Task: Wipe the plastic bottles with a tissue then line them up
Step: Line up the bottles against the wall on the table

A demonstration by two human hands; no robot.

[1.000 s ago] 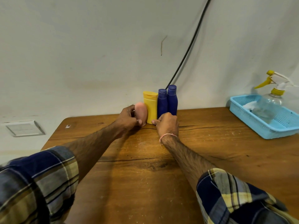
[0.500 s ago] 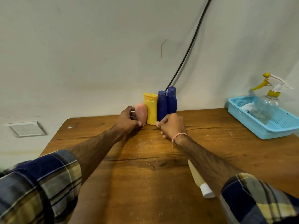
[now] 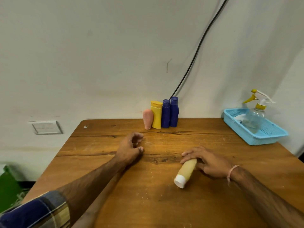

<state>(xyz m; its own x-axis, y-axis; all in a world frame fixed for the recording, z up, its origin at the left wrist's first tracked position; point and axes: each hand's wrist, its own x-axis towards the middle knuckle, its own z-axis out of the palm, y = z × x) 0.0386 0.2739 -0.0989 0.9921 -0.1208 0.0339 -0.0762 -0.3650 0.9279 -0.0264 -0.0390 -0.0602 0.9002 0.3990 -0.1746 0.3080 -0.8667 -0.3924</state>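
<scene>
The right hand (image 3: pixel 212 163) lay with nearly straight fingers over the base end of the beige bottle (image 3: pixel 186 171), which was on its side on the table (image 3: pixel 148 203), while the left hand (image 3: pixel 130 150) rested loosely curled and empty, well apart from the pink bottle (image 3: pixel 147 118), yellow bottle (image 3: pixel 156 115), blue bottle (image 3: pixel 165 114) and second blue bottle (image 3: pixel 174 112) standing side by side at the far edge.

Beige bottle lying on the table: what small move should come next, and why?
Probably the right hand should close round the beige bottle and lift it. It lies on its side under that hand's fingers, apart from the standing row of four bottles; the left hand holds nothing.
</scene>
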